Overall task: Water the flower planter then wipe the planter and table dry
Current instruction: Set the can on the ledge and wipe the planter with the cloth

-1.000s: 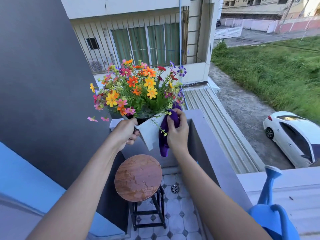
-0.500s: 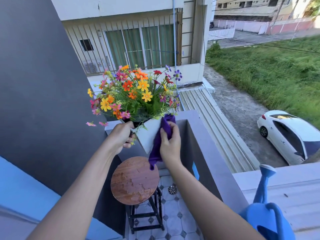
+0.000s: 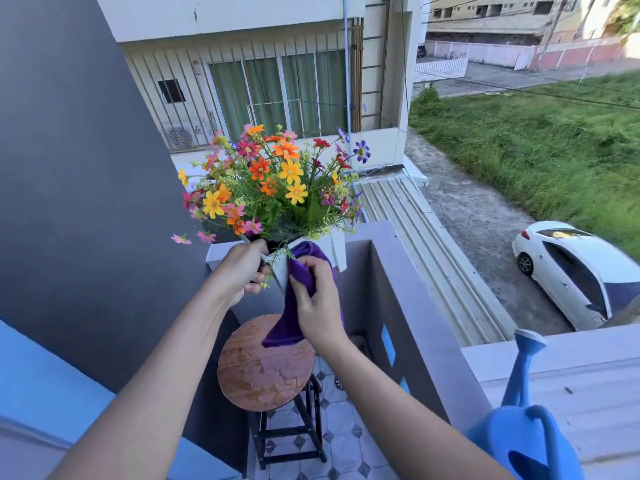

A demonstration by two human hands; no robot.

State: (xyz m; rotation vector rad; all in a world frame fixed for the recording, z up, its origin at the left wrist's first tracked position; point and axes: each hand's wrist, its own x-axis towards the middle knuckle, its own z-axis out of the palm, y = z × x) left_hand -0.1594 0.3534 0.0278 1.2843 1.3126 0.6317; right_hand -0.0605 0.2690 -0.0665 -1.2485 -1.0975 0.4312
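Note:
A white planter [image 3: 337,249] full of orange, yellow and pink flowers [image 3: 277,183] is held up in the air above a small round wooden table [image 3: 256,375]. My left hand [image 3: 242,271] grips the planter's left rim. My right hand [image 3: 317,303] holds a purple cloth [image 3: 294,299] against the planter's near side, and the cloth's tail hangs down over the table. The tabletop shows wet patches. Much of the planter's body is hidden behind the hands and cloth.
A blue watering can [image 3: 526,427] stands on the grey ledge [image 3: 588,368] at the lower right. The balcony parapet [image 3: 398,271] runs just behind the planter, with a drop to a roof and a white car [image 3: 575,271] below. A dark wall [image 3: 69,168] closes the left side.
My right hand with the cloth has slid down and leftwards across the planter's side. The left hand keeps its grip on the rim.

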